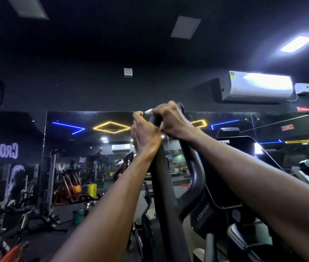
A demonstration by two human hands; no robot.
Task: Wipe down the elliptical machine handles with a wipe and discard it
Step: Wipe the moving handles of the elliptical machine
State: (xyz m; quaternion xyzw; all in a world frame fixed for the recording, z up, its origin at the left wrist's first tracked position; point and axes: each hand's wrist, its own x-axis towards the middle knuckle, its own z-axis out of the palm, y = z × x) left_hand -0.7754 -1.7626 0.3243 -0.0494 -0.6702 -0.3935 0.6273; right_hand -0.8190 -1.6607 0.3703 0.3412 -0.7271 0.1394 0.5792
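Black-walled gym, mirror-lined and neon-lit: an elliptical handle [166, 186] is gripped at its top end by two bare hands.

The handle's long axis is seen rising steeply from lower centre to just above mid-frame, where both hands are clamped almost touching; the right hand [170, 121] is curled over the tip, the left hand [144, 132] wrapped just below and to its left. A sliver of white, probably the wipe [148, 111], is glimpsed between them, pinched against the bar, so any wiping stroke would be drawn downward along the shaft. An air conditioner [255, 86] is mounted upper right.
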